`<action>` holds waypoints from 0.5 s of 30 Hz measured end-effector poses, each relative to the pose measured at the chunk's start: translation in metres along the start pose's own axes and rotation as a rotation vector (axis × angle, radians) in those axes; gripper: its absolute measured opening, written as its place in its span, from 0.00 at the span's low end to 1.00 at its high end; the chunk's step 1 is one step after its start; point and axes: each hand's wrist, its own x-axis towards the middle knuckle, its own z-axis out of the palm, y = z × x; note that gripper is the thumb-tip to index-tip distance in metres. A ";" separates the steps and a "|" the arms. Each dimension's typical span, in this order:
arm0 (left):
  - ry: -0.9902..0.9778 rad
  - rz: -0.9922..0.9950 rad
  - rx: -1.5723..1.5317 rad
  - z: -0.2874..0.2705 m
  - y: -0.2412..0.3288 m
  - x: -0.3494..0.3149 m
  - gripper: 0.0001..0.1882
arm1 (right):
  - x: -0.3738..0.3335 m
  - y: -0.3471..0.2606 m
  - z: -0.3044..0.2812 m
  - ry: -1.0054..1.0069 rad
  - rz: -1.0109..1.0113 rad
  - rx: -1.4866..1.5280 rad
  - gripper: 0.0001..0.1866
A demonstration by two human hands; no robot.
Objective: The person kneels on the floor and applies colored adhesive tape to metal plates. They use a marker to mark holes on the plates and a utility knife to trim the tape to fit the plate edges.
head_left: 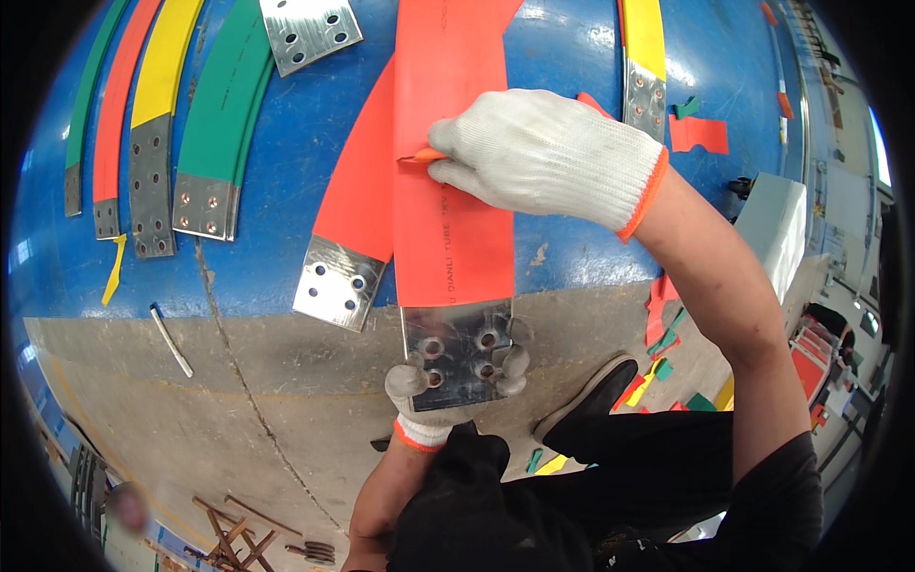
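Red-sleeved busbar (467, 243) reaches across the blue surface (276, 276) toward the person, its bare, four-holed end above grey concrete (324, 400). The gloved left hand (434, 412) is clamped on that end, fingers along both long edges; the gloved right hand (534, 148) pinches what looks like an orange-handled cutter (432, 154), its tip at the sleeve's left edge. The step in hand seems to be scoring the sleeve — the next move likely calls for a firm left hold and a light, level stroke. Dark capitals run lengthwise down the red sleeve; print on a green-sleeved busbar (217, 114) is too small to read.
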 end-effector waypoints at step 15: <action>-0.145 0.068 -0.221 -0.018 -0.004 -0.002 0.63 | -0.037 0.025 -0.003 -0.033 0.086 0.084 0.17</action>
